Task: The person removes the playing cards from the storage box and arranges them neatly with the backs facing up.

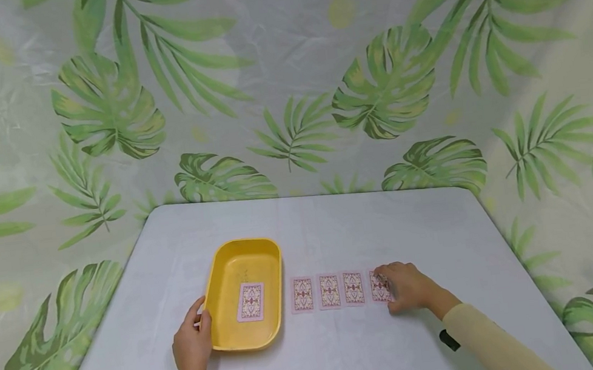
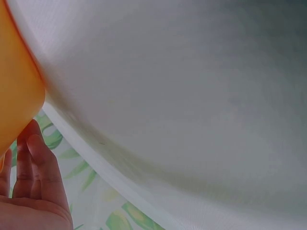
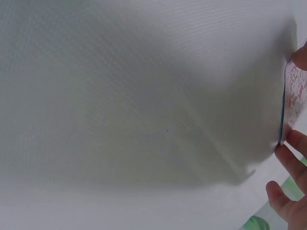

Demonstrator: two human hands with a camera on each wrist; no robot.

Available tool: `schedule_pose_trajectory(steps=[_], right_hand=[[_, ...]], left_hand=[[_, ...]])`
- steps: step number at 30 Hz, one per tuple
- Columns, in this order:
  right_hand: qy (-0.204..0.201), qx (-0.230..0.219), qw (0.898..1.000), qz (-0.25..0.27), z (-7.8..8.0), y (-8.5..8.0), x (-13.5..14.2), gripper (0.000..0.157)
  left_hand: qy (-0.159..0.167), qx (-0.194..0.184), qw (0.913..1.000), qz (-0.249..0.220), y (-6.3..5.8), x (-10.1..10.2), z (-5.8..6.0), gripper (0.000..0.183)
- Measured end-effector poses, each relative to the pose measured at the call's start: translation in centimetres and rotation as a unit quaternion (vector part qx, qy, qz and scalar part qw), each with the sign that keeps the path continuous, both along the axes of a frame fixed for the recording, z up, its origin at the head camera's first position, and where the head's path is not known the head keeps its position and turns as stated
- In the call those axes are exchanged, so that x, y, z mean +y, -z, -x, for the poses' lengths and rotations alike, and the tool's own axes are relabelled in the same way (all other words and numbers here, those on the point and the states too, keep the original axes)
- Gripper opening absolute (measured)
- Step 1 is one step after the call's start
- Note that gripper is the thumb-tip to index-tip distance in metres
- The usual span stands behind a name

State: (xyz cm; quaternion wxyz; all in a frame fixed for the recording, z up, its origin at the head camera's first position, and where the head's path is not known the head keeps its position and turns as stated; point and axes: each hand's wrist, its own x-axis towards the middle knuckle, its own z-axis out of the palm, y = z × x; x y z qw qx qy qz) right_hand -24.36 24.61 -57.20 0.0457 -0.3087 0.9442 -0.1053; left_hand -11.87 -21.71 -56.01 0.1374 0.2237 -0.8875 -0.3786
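Observation:
A yellow tray [image 1: 225, 333] stands left of the table's middle, with one patterned playing card [image 1: 251, 302] lying back up inside it. At the tray's left side, my left hand [image 1: 191, 343] holds the rim; the left wrist view shows fingers [image 2: 43, 158] against the outer wall. To the right of the tray, three matching cards [image 1: 329, 291] lie back up in a row. My right hand [image 1: 411, 286] grips the card [image 1: 378, 288] at the row's right end. In the right wrist view, thumb and fingers pinch that card [image 3: 293, 96] at its two ends, its near edge showing.
A white cloth covers the table [image 1: 334, 223], whose far edge meets a leaf-printed curtain [image 1: 284, 76]. A dark band [image 1: 449, 340] shows by the right sleeve [image 1: 490, 340].

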Motion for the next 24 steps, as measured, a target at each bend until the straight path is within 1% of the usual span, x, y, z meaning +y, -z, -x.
schedule_pose_trajectory(steps=[7, 10, 12, 15, 18, 20, 22, 24], right_hand=[[0.014, 0.001, 1.000, -0.003, -0.2, -0.9, -0.4, 0.077], [0.019, 0.014, 1.000, 0.009, -0.1, -1.4, -1.1, 0.073], [0.026, 0.023, 0.999, 0.021, 0.1, -1.8, -1.6, 0.067], [0.030, 0.023, 0.998, 0.054, 0.3, -2.5, -2.7, 0.050], [0.030, -0.008, 0.996, 0.083, 0.6, -3.2, -4.0, 0.032], [0.026, -0.030, 0.995, 0.095, 0.7, -3.6, -4.9, 0.023], [0.023, -0.049, 0.993, 0.104, 0.9, -3.8, -5.8, 0.018], [0.020, -0.059, 0.991, 0.115, 0.9, -4.0, -6.7, 0.017]], left_hand=[[-0.001, 0.005, 1.0000, 0.000, 0.1, 0.0, 0.1, 0.038], [-0.001, 0.006, 1.0000, -0.001, 0.1, 0.0, 0.0, 0.039], [-0.002, 0.005, 1.0000, -0.001, 0.2, 0.0, 0.1, 0.039], [-0.002, 0.005, 1.0000, -0.002, 0.2, 0.0, 0.1, 0.039], [-0.001, 0.000, 1.0000, -0.006, 0.1, 0.0, 0.1, 0.039], [0.000, -0.001, 1.0000, -0.008, 0.0, 0.0, 0.0, 0.039], [0.004, 0.000, 1.0000, -0.008, 0.0, 0.0, 0.0, 0.039], [0.008, 0.001, 0.9999, -0.008, 0.1, 0.0, 0.0, 0.039]])
